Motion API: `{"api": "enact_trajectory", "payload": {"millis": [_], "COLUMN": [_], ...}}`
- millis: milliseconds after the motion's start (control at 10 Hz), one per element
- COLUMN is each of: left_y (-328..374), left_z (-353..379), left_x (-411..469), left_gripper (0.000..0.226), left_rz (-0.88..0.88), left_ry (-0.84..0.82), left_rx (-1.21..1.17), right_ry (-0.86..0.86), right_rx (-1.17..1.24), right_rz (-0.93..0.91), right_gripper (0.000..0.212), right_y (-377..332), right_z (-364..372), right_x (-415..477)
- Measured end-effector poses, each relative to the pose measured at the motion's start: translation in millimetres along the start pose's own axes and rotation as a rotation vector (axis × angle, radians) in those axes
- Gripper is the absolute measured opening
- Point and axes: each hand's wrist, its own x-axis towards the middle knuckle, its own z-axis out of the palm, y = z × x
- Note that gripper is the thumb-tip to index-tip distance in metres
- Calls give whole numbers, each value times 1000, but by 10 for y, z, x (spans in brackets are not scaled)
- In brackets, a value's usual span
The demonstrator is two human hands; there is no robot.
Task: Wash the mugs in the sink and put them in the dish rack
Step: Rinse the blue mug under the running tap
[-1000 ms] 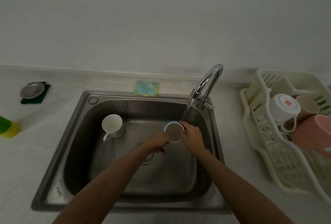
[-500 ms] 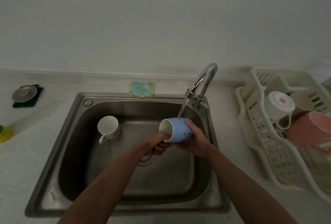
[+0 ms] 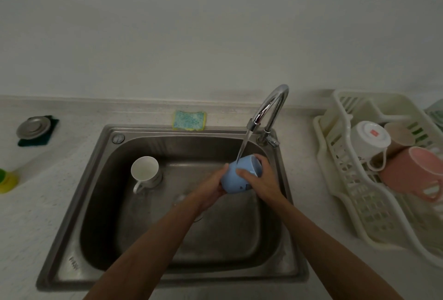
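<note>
I hold a light blue mug (image 3: pixel 236 177) tilted under the running stream from the faucet (image 3: pixel 272 108), above the steel sink (image 3: pixel 100 194). My left hand (image 3: pixel 211 188) cups its lower left side. My right hand (image 3: pixel 262 180) grips its right side, thumb across the front and fingers curled round the far end. Water strikes the mug's upper wall. A white mug (image 3: pixel 145 172) stands upright on the sink floor at the left. The cream dish rack (image 3: pixel 345 192) on the right holds an upturned white mug (image 3: pixel 369 140), a beige mug (image 3: pixel 399 135) and a pink mug (image 3: pixel 414 172).
A blue-and-yellow sponge (image 3: pixel 189 120) lies on the sink's back ledge. A metal drain stopper (image 3: pixel 33 127) rests on a dark green pad at the far left. A yellow-green bottle (image 3: pixel 7 180) lies at the left edge. A wall rises behind the counter.
The blue mug has turned in my hands: it faced up, then lay with its mouth to the left, and its far end now points up and right under the stream.
</note>
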Motion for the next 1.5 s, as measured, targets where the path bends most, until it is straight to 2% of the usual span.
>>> {"api": "enact_trajectory", "payload": {"millis": [100,200,300,400,500,600,700,800,900,1000,1100,1200,1300,1400,1500], "left_y": [29,40,59,118,156,114,75,145,143,87,127,147,73,58,174], "left_z": [121,169,171,138,124,166,163,150,192,217,175,128,181,192,203], "left_x": [-25,-5,-62,-60,-51,-142,-116,-83,-134,-192,-108,-14,-96,-121,-49], "left_gripper": [54,48,37,34,31,38,45,48,26,20,37,51,28,17,32], "left_rz": [75,203,309,235,172,250,207,117,244,340,151,52,243,243,29], "left_ry": [55,219,251,237,287,322,347,335,357,333,300,318,382,349,330], "left_rx": [7,151,354,441,363,407,491,420,390,478,488,357,385,465,446], "right_ry": [31,-100,-153,-98,-12,-96,-73,17,-72,-225,-105,-5,-123,-100,153], "right_rx": [437,708,758,677,636,791,703,636,792,843,767,634,829,771,429], "right_rz": [-523,-410,-240,-227,-295,-187,-163,-299,-259,-186,-228,-407,-272,-35,-26], "right_gripper": [83,65,63,64,53,52,62,53,46,53,55,59,55,53,54], "right_y": [-29,36,-54,-135,-131,-151,-141,-97,-77,-102,-100,-27,-21,-206,-209], "right_z": [-73,-71,22,39,122,123,150,198,171,96,114,183,154,216,232], "right_x": [-191,-99,3,-90,-29,-87,-109,-85,-85,-146,-174,-139,-118,-159,-184]}}
